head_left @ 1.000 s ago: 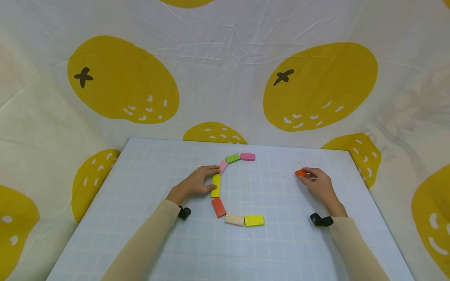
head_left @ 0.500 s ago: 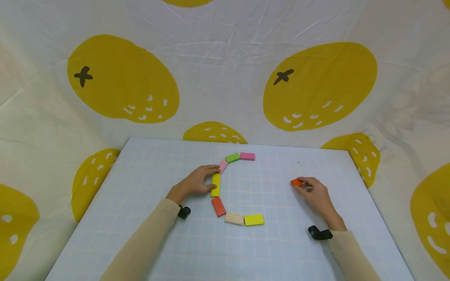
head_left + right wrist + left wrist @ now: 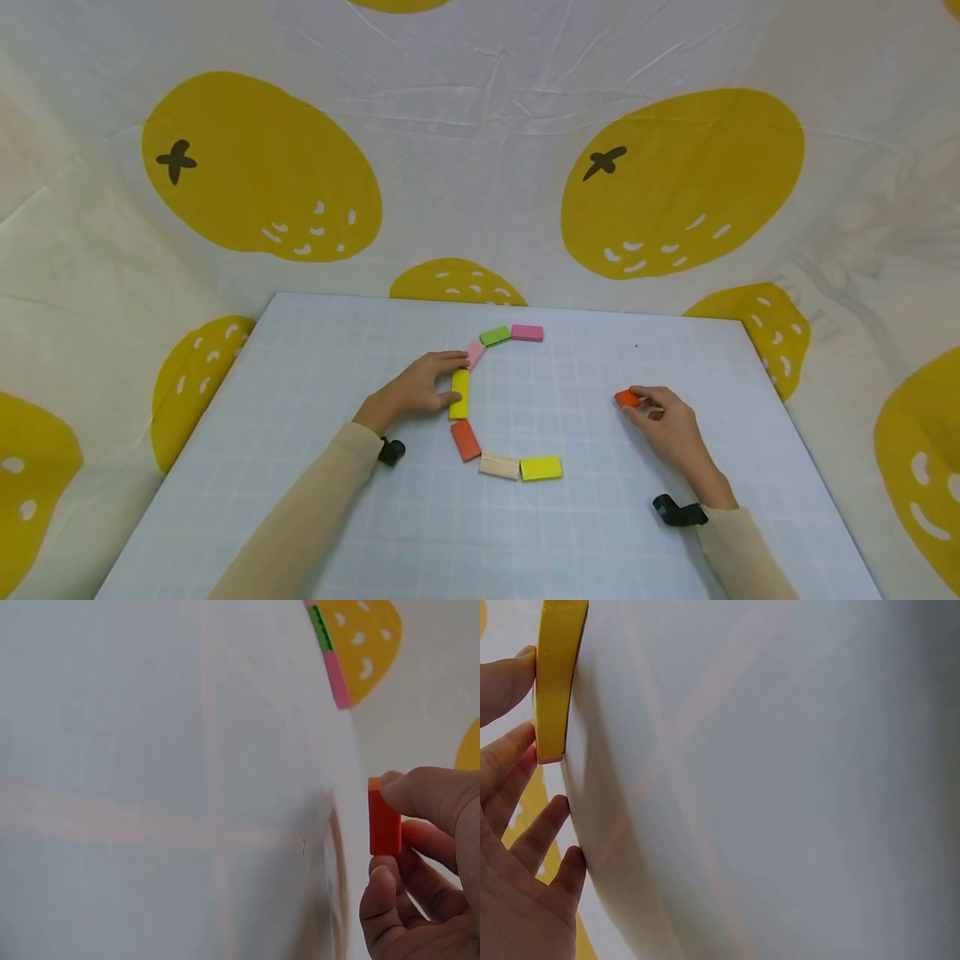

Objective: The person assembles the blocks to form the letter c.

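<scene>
My right hand point(image 3: 673, 427) pinches an orange block point(image 3: 627, 398) between thumb and fingers over the right side of the table; in the right wrist view the block point(image 3: 385, 821) looks raised above the surface. My left hand point(image 3: 420, 385) rests on the table with fingers extended, thumb touching a long yellow block point(image 3: 459, 395) and fingertips by a light pink block point(image 3: 475, 354). Those two belong to a C-shaped row that continues with a green block point(image 3: 495, 336) and a pink block point(image 3: 527, 332) at the back, and a red block point(image 3: 465, 440), a plain wood block point(image 3: 499, 465) and a yellow block point(image 3: 541, 468) in front.
The white gridded tabletop point(image 3: 360, 517) ends at a straight back edge. Behind it hangs a pale cloth point(image 3: 480, 192) printed with large yellow fruit. A black camera point(image 3: 678, 510) is strapped at the right wrist, another black camera point(image 3: 392, 452) at the left.
My right hand has moved toward the front and slightly left, carrying the orange block. The left hand and the row of blocks have stayed in place.
</scene>
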Action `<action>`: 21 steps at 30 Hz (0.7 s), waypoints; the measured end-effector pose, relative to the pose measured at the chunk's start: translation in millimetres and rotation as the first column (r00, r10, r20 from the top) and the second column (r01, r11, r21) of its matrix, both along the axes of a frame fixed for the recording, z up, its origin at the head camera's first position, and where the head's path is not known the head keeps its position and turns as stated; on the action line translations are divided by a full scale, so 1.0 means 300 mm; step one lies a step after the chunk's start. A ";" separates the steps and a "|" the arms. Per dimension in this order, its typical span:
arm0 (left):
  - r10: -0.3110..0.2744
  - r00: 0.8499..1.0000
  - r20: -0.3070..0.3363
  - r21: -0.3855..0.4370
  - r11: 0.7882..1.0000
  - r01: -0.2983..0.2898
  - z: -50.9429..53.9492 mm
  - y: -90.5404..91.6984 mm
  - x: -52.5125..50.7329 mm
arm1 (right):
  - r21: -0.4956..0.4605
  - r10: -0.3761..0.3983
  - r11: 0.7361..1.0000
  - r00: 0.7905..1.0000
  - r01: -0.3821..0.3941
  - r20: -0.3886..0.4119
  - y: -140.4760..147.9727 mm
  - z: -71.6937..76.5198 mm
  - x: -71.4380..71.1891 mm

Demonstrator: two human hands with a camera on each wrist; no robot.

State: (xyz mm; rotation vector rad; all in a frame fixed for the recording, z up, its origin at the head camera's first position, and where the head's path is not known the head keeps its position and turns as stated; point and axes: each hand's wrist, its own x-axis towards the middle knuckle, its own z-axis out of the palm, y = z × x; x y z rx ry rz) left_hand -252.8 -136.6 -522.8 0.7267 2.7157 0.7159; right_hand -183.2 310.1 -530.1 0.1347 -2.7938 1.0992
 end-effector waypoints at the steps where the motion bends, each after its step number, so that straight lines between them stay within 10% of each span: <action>1: 0.001 1.000 0.000 0.001 1.000 -0.001 -0.001 0.000 -0.001 | 0.001 -0.003 1.000 1.000 0.003 -0.004 -0.002 0.000 0.002; 21: -0.005 1.000 0.002 0.004 1.000 0.005 0.013 0.004 0.005 | -0.025 0.044 0.999 0.995 -0.046 -0.088 -0.056 -0.001 0.062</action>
